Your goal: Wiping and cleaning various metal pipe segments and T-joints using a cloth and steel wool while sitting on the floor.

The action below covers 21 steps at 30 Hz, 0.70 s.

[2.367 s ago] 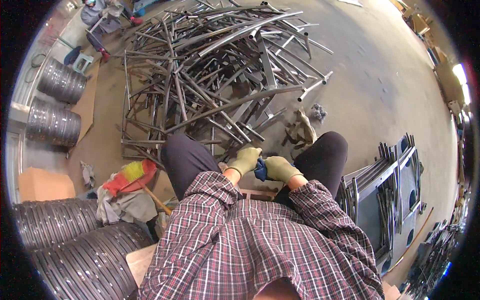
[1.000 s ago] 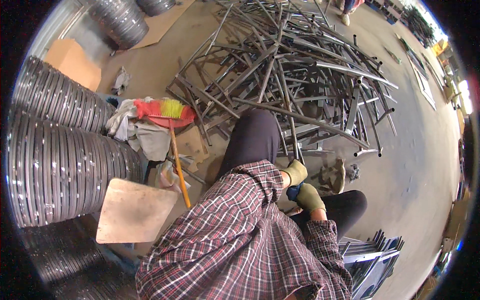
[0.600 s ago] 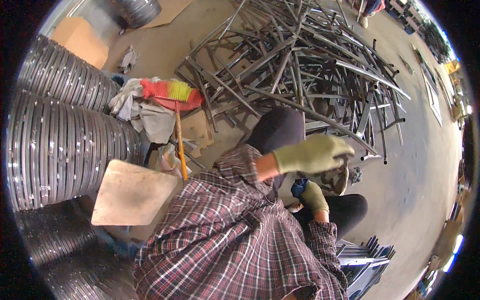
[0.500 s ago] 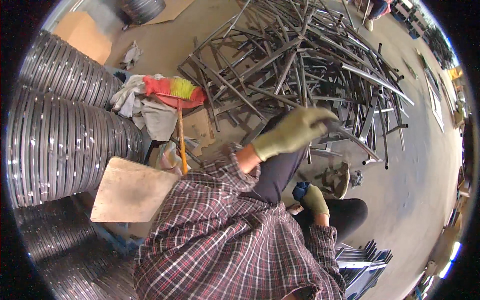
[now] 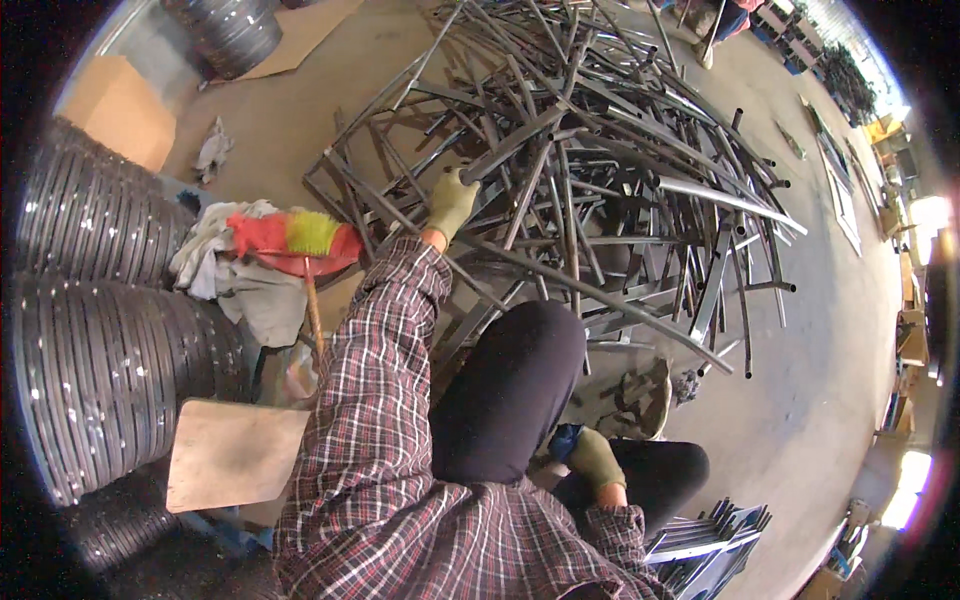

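My left hand (image 5: 451,205), in a pale yellow-green glove, reaches out to a tangled pile of dark metal tube frames (image 5: 640,215). Its fingers are closed at the near end of a metal tube (image 5: 515,145); part of the grip is hidden. Low beside my bent knee, my right hand (image 5: 597,462), gloved alike, is closed on a bunched dark blue cloth (image 5: 565,441). Both sleeves are of checked shirt cloth.
Stacks of dark ribbed rings (image 5: 120,370) stand at the left. Nearby are a wooden board (image 5: 235,455), a red and yellow broom (image 5: 315,236) and grey rags (image 5: 265,300). Metal parts (image 5: 710,540) lie at lower right. Far off, another person (image 5: 735,20) is partly visible.
My left hand has swung left and forward from above my knee to the tubes and closed there. My right hand keeps the blue cloth. The whole view has shifted a little.
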Each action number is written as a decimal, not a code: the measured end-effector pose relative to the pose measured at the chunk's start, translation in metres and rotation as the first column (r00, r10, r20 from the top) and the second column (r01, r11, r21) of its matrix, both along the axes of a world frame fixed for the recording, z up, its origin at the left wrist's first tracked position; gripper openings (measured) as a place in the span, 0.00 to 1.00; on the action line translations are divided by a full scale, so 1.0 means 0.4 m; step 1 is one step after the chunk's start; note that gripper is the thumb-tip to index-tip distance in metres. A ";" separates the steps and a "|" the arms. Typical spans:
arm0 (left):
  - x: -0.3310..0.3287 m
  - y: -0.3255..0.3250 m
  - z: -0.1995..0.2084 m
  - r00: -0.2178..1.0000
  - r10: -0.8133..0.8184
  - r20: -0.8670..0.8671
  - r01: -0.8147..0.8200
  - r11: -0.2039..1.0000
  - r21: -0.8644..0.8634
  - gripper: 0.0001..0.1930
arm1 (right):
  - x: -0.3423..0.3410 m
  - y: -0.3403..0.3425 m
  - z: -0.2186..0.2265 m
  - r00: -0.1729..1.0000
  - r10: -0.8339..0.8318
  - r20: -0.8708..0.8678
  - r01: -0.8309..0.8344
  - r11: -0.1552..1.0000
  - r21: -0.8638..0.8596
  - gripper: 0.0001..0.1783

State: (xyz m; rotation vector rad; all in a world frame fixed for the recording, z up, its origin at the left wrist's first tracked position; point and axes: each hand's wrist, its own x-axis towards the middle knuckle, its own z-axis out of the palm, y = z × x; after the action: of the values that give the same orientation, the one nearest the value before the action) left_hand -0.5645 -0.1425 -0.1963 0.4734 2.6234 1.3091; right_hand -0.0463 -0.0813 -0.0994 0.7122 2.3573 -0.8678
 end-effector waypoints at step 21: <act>-0.033 0.015 0.202 0.972 -0.189 -0.137 0.190 0.982 -0.008 0.23 | -0.028 0.004 0.022 0.992 -0.115 -0.047 0.113 0.992 -0.047 0.13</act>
State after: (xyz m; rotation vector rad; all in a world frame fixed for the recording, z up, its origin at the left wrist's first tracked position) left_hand -0.5777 -0.1364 -0.1154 0.8208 2.6044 1.2638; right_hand -0.0576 -0.0795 -0.0907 0.8227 2.3522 -0.9940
